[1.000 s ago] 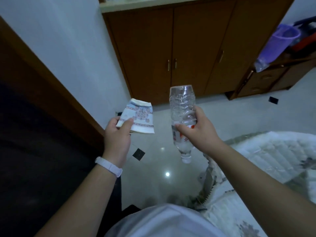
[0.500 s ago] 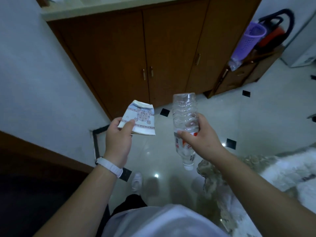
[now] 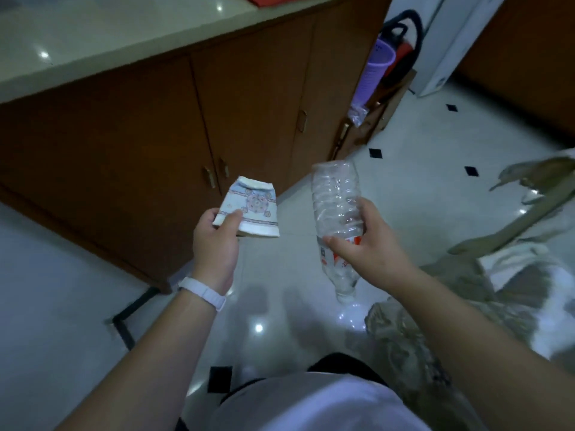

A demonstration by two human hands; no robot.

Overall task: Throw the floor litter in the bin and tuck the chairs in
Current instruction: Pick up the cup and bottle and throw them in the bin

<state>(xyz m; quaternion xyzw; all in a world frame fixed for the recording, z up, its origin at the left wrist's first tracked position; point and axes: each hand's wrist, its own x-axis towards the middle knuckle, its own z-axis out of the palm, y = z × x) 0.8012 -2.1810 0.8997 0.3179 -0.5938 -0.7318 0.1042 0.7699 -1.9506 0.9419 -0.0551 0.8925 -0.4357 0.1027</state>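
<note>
Your left grip (image 3: 214,244) is closed round a crushed paper cup (image 3: 252,209), thumb on top. The cup carries a blue band and a round medallion print, with no words you could read. Your right grip (image 3: 370,244) is wrapped round a clear plastic bottle (image 3: 336,200), neck down and base up. Its white and red label sits under your fingers, and the writing is too blurred to read. Both pieces are in the air over the tiled floor (image 3: 420,181), near the brown cabinet (image 3: 124,135). A purple basket (image 3: 373,73) leans at the far right. Since half a second ago your hold on both is unchanged, but the bottle now tilts more, base to the far left. The cabinet is closer and fills the left side.
</note>
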